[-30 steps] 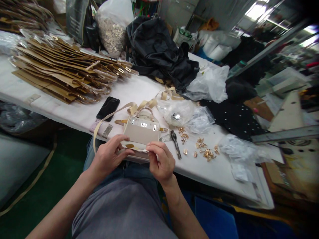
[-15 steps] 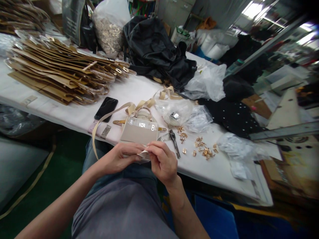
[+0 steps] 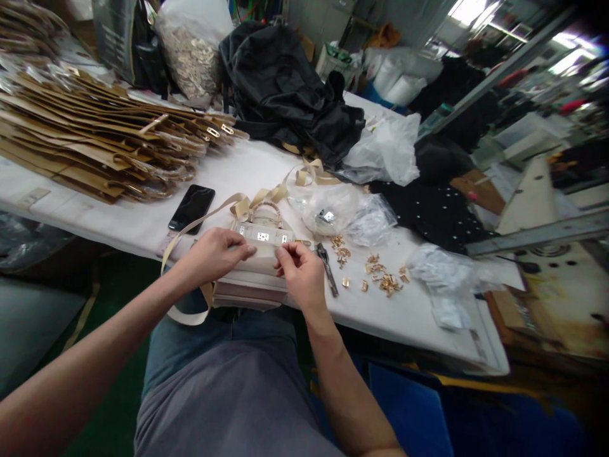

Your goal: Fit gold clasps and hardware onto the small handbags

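A small beige handbag [image 3: 252,282] lies at the near edge of the white table [image 3: 266,168], its metal clasp plate facing up. My left hand [image 3: 214,252] rests on the bag's upper left, fingers pinched on its top flap. My right hand [image 3: 299,273] pinches the same flap on the right, near the clasp. A beige strap [image 3: 188,314] loops from the bag down over my lap.
A black phone [image 3: 191,207] lies left of the bag. A stack of tan flat pieces [image 3: 95,143] fills the left. Small gold metal fittings [image 3: 380,279], a dark hand tool [image 3: 327,270] and clear plastic bags [image 3: 347,212] lie right. A black bag [image 3: 290,95] sits behind.
Both hands moved up from the bag's lower edge to its top flap by the clasp. The bag has shifted toward me, and the view has swung slightly right.
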The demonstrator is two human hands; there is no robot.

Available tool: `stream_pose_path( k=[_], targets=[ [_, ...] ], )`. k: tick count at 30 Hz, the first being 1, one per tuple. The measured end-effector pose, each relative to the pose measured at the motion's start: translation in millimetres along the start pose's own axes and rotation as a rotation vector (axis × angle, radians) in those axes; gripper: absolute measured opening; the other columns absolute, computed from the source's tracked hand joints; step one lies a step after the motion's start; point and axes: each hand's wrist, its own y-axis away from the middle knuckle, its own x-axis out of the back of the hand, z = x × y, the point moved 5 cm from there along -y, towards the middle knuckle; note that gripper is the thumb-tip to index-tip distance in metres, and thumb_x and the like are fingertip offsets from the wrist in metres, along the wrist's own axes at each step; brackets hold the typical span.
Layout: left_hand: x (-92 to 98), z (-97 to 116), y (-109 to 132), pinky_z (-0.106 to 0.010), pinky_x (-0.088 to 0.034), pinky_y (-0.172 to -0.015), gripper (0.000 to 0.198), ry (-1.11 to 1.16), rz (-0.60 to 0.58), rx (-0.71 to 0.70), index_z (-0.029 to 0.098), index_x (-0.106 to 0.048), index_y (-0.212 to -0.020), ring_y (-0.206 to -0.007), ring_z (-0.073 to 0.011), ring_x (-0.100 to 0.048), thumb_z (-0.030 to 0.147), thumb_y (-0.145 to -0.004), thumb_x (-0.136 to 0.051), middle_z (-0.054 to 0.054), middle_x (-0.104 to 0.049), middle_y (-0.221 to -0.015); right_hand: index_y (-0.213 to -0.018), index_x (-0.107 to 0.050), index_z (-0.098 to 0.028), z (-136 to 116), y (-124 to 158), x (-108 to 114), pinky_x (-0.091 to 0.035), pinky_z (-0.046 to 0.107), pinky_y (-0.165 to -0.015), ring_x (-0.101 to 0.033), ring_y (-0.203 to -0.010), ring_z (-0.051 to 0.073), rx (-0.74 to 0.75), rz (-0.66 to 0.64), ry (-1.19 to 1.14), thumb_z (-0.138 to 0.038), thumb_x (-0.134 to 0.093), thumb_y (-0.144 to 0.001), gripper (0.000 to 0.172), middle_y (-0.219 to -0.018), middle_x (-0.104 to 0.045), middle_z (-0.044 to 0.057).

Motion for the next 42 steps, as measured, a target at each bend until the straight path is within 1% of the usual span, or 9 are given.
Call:
stream_pose_path(
  k=[2, 5, 7, 9, 16, 25, 30, 35, 42],
  targets=[
    [8.0, 1, -30, -0.034, -0.035, -0.066, 0.044, -0.096, 0.007, 0.003, 0.019, -0.074, -0.067, -0.067, -0.0176, -0.058, 0.047, -0.101, -0.069, -0.001, -0.064, -0.063, -0.111, -0.081, -0.019, 8, -22, -6, -0.062, 0.031, -0.062, -0.074, -0.067, 0.020, 0.004, 0.059, 0.007, -0.052, -0.077, -0.103, 0.034, -0.083, -0.080, 0.004],
    [9.2, -6, -67, -0.036, -0.031, -0.062, 0.047, -0.198, 0.010, 0.056, 0.020, -0.066, -0.058, -0.061, -0.0177, -0.052, 0.046, -0.097, -0.069, -0.002, -0.056, -0.056, -0.146, -0.072, -0.016, 19, -49, -16, -0.063, 0.034, -0.069, -0.077, -0.074, 0.023, 0.052, 0.112, 0.076, -0.043, -0.076, -0.101, 0.053, -0.088, -0.082, 0.005],
    [5.0, -14, -80, -0.037, -0.032, -0.062, 0.043, -0.295, 0.025, 0.105, 0.021, -0.069, -0.060, -0.062, -0.0201, -0.055, 0.047, -0.094, -0.072, -0.004, -0.060, -0.058, -0.167, -0.056, -0.016, 26, -59, -21, -0.063, 0.037, -0.078, -0.077, -0.080, 0.025, 0.103, 0.126, 0.169, -0.034, -0.075, -0.099, 0.074, -0.089, -0.082, 0.004],
    [-0.4, -21, -84, -0.037, -0.037, -0.064, 0.034, -0.409, 0.059, 0.136, 0.022, -0.079, -0.069, -0.070, -0.0249, -0.065, 0.047, -0.091, -0.074, -0.008, -0.072, -0.070, -0.171, -0.052, -0.016, 31, -63, -24, -0.062, 0.039, -0.084, -0.077, -0.083, 0.026, 0.145, 0.132, 0.257, -0.030, -0.072, -0.099, 0.076, -0.087, -0.081, 0.004],
    [-10.9, -35, -78, -0.041, -0.053, -0.077, 0.037, -0.541, 0.084, 0.135, 0.024, -0.088, -0.085, -0.097, -0.0385, -0.079, 0.055, -0.094, -0.070, -0.015, -0.085, -0.093, -0.156, -0.065, -0.020, 31, -63, -29, -0.060, 0.041, -0.090, -0.076, -0.087, 0.027, 0.203, 0.098, 0.379, -0.027, -0.070, -0.100, 0.056, -0.091, -0.081, 0.005],
    [-14.7, -40, -79, -0.042, -0.058, -0.081, 0.038, -0.564, 0.095, 0.139, 0.024, -0.091, -0.094, -0.101, -0.0394, -0.081, 0.055, -0.095, -0.068, -0.016, -0.086, -0.097, -0.137, -0.067, -0.021, 22, -60, -38, -0.058, 0.044, -0.093, -0.074, -0.092, 0.030, 0.186, 0.126, 0.571, -0.019, -0.070, -0.099, 0.038, -0.094, -0.079, 0.006],
    [-14.6, -42, -77, -0.044, -0.060, -0.084, 0.043, -0.572, 0.082, 0.160, 0.022, -0.091, -0.099, -0.101, -0.0402, -0.082, 0.056, -0.096, -0.066, -0.018, -0.086, -0.098, -0.112, -0.074, -0.022, 17, -55, -39, -0.058, 0.042, -0.096, -0.071, -0.099, 0.028, 0.297, 0.132, 0.555, -0.020, -0.067, -0.104, 0.011, -0.111, -0.079, 0.012],
    [-13.4, -39, -74, -0.043, -0.059, -0.085, 0.045, -0.570, 0.083, 0.150, 0.018, -0.090, -0.100, -0.103, -0.0408, -0.082, 0.057, -0.099, -0.066, -0.021, -0.086, -0.102, -0.104, -0.085, -0.023, 18, -60, -52, -0.058, 0.039, -0.097, -0.074, -0.101, 0.026, 0.380, 0.016, 0.512, -0.024, -0.067, -0.108, 0.019, -0.105, -0.082, 0.009],
    [-6.2, -42, -72, -0.042, -0.058, -0.086, 0.039, -0.519, 0.027, 0.148, 0.019, -0.090, -0.101, -0.106, -0.0411, -0.081, 0.052, -0.100, -0.068, -0.022, -0.086, -0.105, -0.087, -0.088, -0.026, 18, -71, -59, -0.057, 0.037, -0.085, -0.076, -0.087, 0.025, 0.227, 0.039, 0.553, -0.028, -0.079, -0.098, 0.014, -0.094, -0.086, 0.006]
  ],
)
